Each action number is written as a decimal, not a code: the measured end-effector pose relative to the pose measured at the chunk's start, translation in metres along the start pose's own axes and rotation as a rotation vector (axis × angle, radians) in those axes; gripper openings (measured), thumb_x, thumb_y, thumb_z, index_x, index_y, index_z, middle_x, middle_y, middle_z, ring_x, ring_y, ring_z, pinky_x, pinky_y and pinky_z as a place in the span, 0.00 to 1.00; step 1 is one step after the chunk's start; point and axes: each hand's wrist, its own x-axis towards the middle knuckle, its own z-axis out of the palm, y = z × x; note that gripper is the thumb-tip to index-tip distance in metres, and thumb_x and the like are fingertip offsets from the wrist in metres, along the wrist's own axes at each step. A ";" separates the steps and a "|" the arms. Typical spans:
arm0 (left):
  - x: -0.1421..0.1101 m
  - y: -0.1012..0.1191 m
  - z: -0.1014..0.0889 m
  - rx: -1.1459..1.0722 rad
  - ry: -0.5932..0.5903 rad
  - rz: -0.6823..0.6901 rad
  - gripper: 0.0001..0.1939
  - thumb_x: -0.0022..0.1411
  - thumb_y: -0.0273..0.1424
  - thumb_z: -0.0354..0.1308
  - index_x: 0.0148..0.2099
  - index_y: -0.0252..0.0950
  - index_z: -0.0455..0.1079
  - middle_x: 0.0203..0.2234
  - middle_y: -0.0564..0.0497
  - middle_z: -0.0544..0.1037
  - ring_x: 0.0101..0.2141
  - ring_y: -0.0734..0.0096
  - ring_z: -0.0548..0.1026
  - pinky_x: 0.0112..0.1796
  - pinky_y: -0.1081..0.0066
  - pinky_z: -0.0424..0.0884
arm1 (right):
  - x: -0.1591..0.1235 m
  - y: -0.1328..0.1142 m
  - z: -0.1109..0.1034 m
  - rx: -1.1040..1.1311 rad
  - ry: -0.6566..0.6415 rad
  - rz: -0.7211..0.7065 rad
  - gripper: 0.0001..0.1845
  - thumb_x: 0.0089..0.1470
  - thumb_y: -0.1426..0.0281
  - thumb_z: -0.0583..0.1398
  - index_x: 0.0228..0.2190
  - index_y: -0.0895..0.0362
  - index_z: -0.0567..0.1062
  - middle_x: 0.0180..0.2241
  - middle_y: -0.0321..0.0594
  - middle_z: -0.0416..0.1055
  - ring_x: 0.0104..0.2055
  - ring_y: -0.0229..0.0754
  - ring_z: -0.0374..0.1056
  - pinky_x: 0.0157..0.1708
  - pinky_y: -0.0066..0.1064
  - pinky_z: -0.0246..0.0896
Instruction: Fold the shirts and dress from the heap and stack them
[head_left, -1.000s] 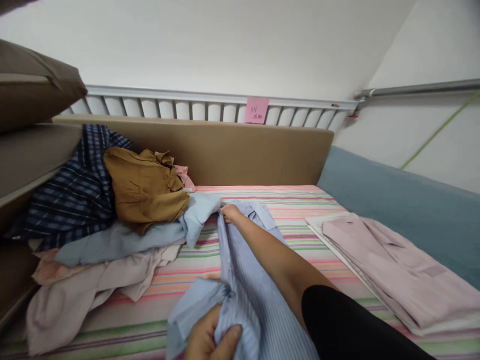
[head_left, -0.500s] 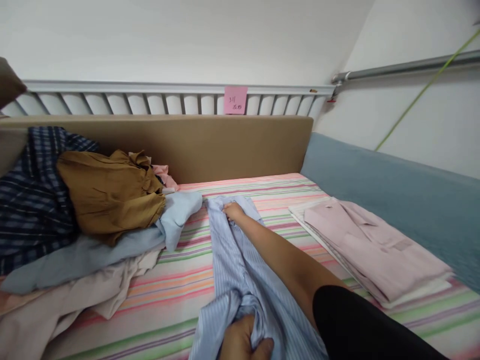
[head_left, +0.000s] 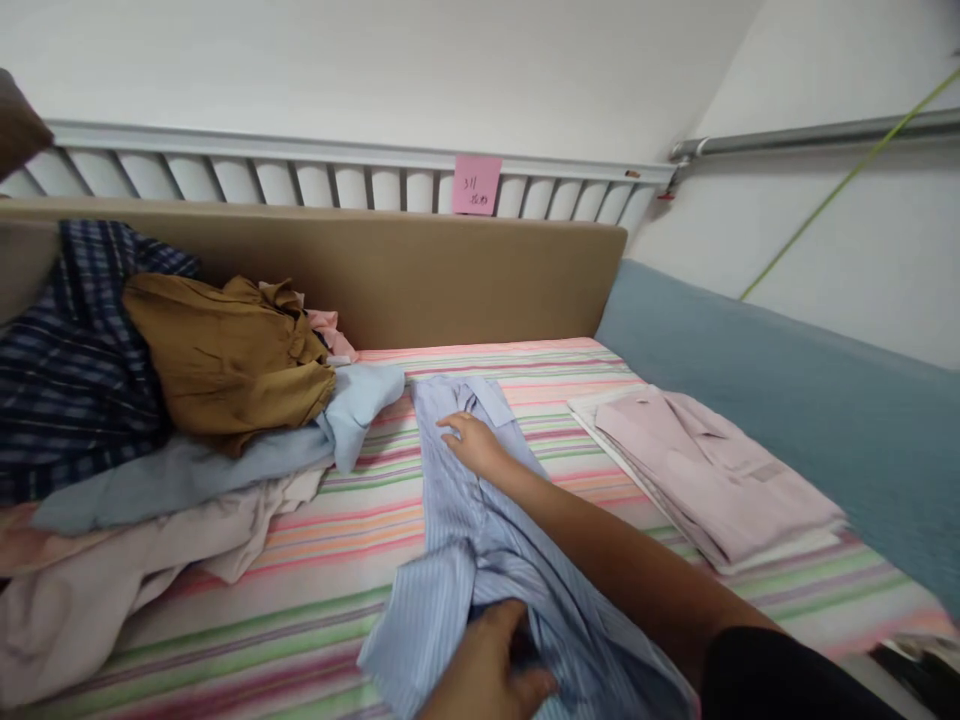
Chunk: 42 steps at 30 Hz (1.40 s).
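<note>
A blue-and-white striped shirt (head_left: 450,510) lies lengthwise on the bed, its collar end far from me and its near end bunched up. My right hand (head_left: 471,440) rests on the shirt near the collar, fingers extended and slightly apart, with nothing gripped. At the bunched near part, my left hand (head_left: 487,660) touches the cloth. A gap shows between its thumb and forefinger; some of its fingers are hidden. One flap of the shirt is folded out to the left beside this hand.
To the right lies a folded pink garment (head_left: 720,470) on white cloth. On the left are heaped a mustard garment (head_left: 232,350), a plaid garment (head_left: 82,350), a light blue one (head_left: 360,405) and a pale pink one (head_left: 120,590). A beige headboard (head_left: 450,280) and a blue side panel (head_left: 720,330) border the striped bedsheet (head_left: 337,540).
My right hand has let go of the shirt's far edge and its fingers have spread. My left hand's grip has loosened. The shirt's upper part lies flatter. The view has swung right.
</note>
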 end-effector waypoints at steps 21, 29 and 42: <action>-0.112 -0.069 0.029 -0.039 0.756 -0.113 0.23 0.45 0.47 0.60 0.37 0.33 0.65 0.25 0.47 0.75 0.30 0.60 0.74 0.35 0.64 0.68 | -0.154 -0.104 0.036 -0.401 -0.303 -0.573 0.07 0.51 0.70 0.58 0.32 0.58 0.75 0.36 0.45 0.72 0.42 0.47 0.66 0.41 0.40 0.58; -0.085 -0.071 0.026 0.241 0.738 -0.141 0.13 0.48 0.42 0.54 0.25 0.39 0.59 0.15 0.58 0.61 0.19 0.72 0.61 0.24 0.70 0.57 | -0.172 -0.110 0.041 -0.412 -0.335 -0.460 0.12 0.49 0.67 0.60 0.37 0.57 0.74 0.40 0.49 0.71 0.44 0.50 0.67 0.41 0.44 0.61; -0.081 -0.073 0.034 0.240 0.825 -0.128 0.08 0.47 0.35 0.55 0.23 0.39 0.58 0.15 0.57 0.62 0.20 0.72 0.60 0.25 0.71 0.56 | -0.185 -0.111 0.044 -0.260 -0.327 -0.371 0.16 0.45 0.70 0.61 0.39 0.60 0.75 0.43 0.53 0.70 0.48 0.56 0.63 0.45 0.50 0.58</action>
